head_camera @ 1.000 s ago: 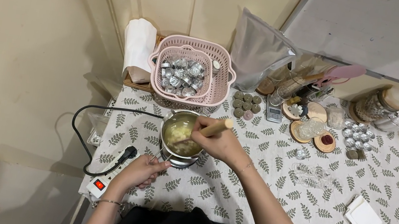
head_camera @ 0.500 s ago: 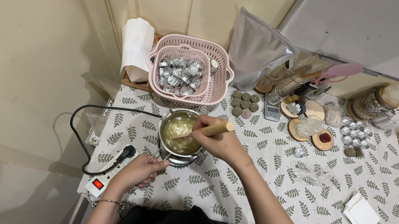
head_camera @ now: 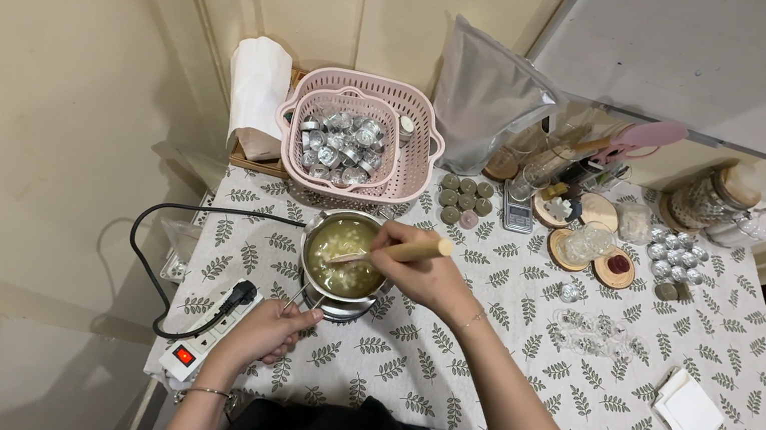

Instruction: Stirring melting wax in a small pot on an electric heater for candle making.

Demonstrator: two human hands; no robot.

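Note:
A small metal pot [head_camera: 319, 239] holding pale yellow melted stuff [head_camera: 342, 258] sits on a leaf-patterned tablecloth [head_camera: 482, 361]. My right hand [head_camera: 420, 269] is closed around a wooden stick [head_camera: 408, 249] whose far end dips into the pot. My left hand [head_camera: 268, 329] rests low at the pot's left front, fingers curled around the pot's thin handle [head_camera: 302, 299].
A pink basket [head_camera: 414, 154] of small metal cups stands behind the pot, with a paper roll [head_camera: 258, 90] and a grey bag [head_camera: 490, 105] beside it. A power strip [head_camera: 201, 335] and black cable [head_camera: 145, 250] lie at left. Small cups, wooden discs, a scale and white napkins [head_camera: 690, 408] lie to the right.
My right hand has shifted the stick slightly inside the pot. My left hand stays at the pot's handle.

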